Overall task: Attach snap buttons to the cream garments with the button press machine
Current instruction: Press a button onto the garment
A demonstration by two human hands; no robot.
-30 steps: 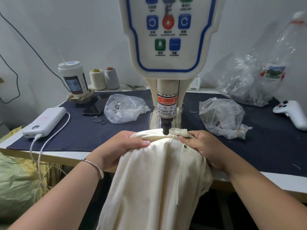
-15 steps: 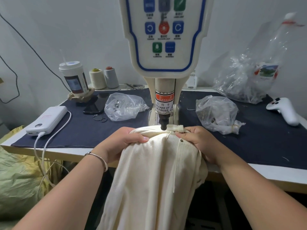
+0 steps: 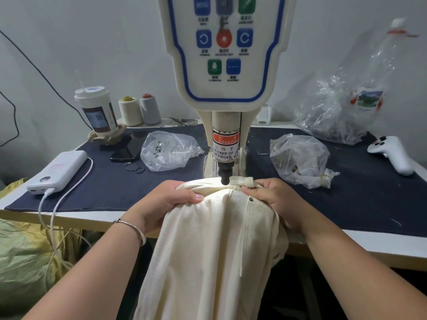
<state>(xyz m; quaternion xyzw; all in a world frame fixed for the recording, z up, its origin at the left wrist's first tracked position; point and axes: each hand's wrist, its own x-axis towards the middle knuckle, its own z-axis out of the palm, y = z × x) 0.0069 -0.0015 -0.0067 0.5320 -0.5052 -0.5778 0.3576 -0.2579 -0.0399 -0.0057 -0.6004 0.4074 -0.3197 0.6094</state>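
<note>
On the navy-covered table (image 3: 346, 204), button bags (image 3: 169, 150) flank the button press machine (image 3: 225, 88). My left hand (image 3: 161, 204) and right hand (image 3: 275, 199) grip the cream garment (image 3: 208, 250) under its punch (image 3: 224, 175); fabric hangs lengthwise toward me.

A cream twill-weave garment (image 3: 208, 245) drapes off the table's front edge, its bunched top lying lit directly beneath the black punch tip (image 3: 224, 179) of the tall cream, blue-trimmed button press machine (image 3: 225, 72), a small metal snap button (image 3: 250, 199) already fixed nearby.
</note>
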